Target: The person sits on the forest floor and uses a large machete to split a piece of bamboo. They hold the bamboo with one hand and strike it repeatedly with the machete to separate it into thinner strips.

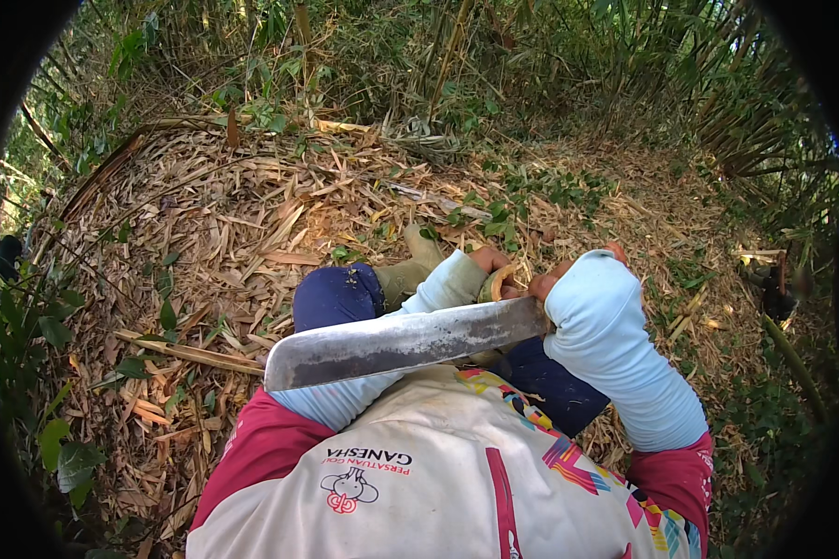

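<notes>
A white-and-magenta fabric jacket (429,494), printed with red and black lettering, sits behind a long, broad grey metal machete (401,345), grasped at its base by the right hand (551,279); left hand (488,260) touches a pale, curved woody piece (501,280), grip unclear.

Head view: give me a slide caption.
Right hand holding a machete, left hand close by, above dry fallen leaves.

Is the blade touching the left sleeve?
Cannot tell. The head view looks down on the blade crossing over the left sleeve, so any gap between them is hidden.
</notes>
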### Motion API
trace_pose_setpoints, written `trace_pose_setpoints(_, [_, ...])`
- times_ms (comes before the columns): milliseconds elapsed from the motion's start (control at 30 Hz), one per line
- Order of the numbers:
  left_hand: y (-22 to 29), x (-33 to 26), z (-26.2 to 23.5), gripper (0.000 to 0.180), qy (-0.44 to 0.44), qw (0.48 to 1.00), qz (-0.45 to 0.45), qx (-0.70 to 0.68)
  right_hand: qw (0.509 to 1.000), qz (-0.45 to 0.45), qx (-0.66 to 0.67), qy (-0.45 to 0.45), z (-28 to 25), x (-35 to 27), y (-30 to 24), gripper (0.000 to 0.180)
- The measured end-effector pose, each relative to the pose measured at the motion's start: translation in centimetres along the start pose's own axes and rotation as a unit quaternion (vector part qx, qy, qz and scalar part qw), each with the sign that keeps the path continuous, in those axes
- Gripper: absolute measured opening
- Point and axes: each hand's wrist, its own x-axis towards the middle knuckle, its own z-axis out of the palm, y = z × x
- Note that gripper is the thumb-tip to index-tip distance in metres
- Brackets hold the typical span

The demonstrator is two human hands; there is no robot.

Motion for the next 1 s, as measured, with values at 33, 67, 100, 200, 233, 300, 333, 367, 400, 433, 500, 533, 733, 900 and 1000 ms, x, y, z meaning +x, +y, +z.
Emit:
trace_pose_setpoints(33, [0.0,0.1,0.0,0.025,-0.004,0.999,0.02,0.025,1.0,0.002,0.003,0.003,0.0,0.0,0.0,0.015])
trace_pose_setpoints(67, [-0.1,0.2,-0.1,0.025,-0.007,0.998,0.04,0.05,1.0,0.003,0.006,0.007,0.1,0.0,0.0,0.015])
trace_pose_setpoints(100, [-0.2,0.3,-0.2,0.026,-0.011,0.995,0.06,0.076,1.0,0.004,0.01,0.01,0.2,-0.1,0.0,0.015])
trace_pose_setpoints(200, [0.0,0.4,0.0,0.025,0.001,0.988,0.068,0.137,1.0,-0.001,0.011,0.004,0.3,-0.1,0.0,0.012])
trace_pose_setpoints(233, [-0.2,0.3,0.0,0.026,-0.001,0.99,0.065,0.123,1.0,-0.002,0.009,0.004,0.2,-0.1,-0.1,0.012])
trace_pose_setpoints(300, [-0.4,0.3,0.0,0.03,-0.006,0.994,0.059,0.095,1.0,-0.003,0.005,0.004,0.0,-0.1,-0.1,0.011])
trace_pose_setpoints(333, [-0.4,0.3,0.1,0.028,-0.001,0.994,0.066,0.091,1.0,-0.002,0.005,0.007,0.1,-0.1,-0.1,0.011])
trace_pose_setpoints(367, [-0.4,0.3,0.2,0.026,0.005,0.994,0.072,0.088,1.0,-0.001,0.005,0.009,0.2,-0.1,-0.1,0.011])
trace_pose_setpoints(400, [-0.4,0.3,0.3,0.025,0.01,0.993,0.078,0.084,1.0,0.0,0.005,0.012,0.3,-0.1,-0.1,0.011])
trace_pose_setpoints(433, [-0.4,0.3,0.3,0.025,0.009,0.993,0.075,0.091,1.0,-0.001,0.006,0.011,0.4,-0.1,-0.1,0.011])
trace_pose_setpoints(500, [-0.3,0.4,0.2,0.025,0.005,0.992,0.069,0.104,1.0,-0.001,0.007,0.009,0.4,-0.1,0.0,0.011])
trace_pose_setpoints(533, [-0.1,0.4,0.2,0.025,0.001,0.992,0.067,0.102,1.0,-0.002,0.008,0.009,0.4,-0.2,0.0,0.011])
trace_pose_setpoints(733, [0.3,0.1,0.3,0.022,0.014,0.999,-0.009,0.031,1.0,0.001,0.014,-0.003,0.3,-0.1,-0.1,0.014])
trace_pose_setpoints(900, [2.1,0.6,1.1,0.013,0.045,0.959,-0.202,-0.194,0.995,0.052,0.055,-0.063,0.3,0.2,0.0,0.029])
trace_pose_setpoints(1000, [1.9,0.7,1.3,0.01,0.048,0.931,-0.265,-0.245,0.998,0.033,0.034,-0.035,0.6,0.4,0.5,0.027])
